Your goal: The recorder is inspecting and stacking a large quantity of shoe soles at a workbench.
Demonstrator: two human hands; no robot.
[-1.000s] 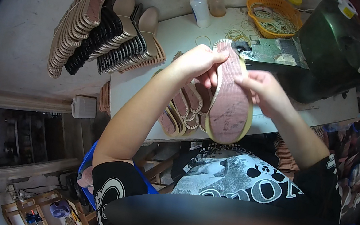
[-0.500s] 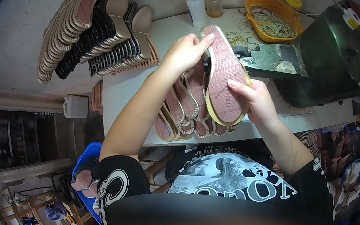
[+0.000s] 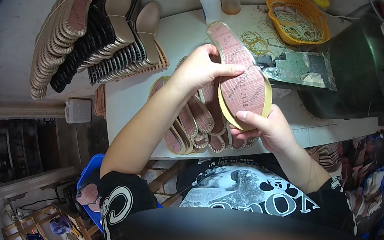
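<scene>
A shoe insole (image 3: 243, 85) with a pinkish-red, grid-lined face and a yellow edge at its broad end is held up between both hands, over the table. My left hand (image 3: 205, 69) grips its left side, the thumb laid across the middle of the face. My right hand (image 3: 270, 125) pinches the broad lower end, thumb on the face and fingers behind. Beneath, several more insoles (image 3: 198, 113) lie in rows on the table, partly hidden by my left arm and the held one.
Bundled stacks of insoles (image 3: 75, 14) stand left against the wall. On the white table (image 3: 128, 104) are a blue-capped bottle (image 3: 210, 5), a red-tipped bottle (image 3: 231, 2) and an orange basket (image 3: 288, 32) of rubber bands. A dark green machine (image 3: 363, 67) stands to the right.
My left hand has shifted from the narrow end to the insole's middle. My right hand has slid down to the broad end, and the insole has tilted slightly.
</scene>
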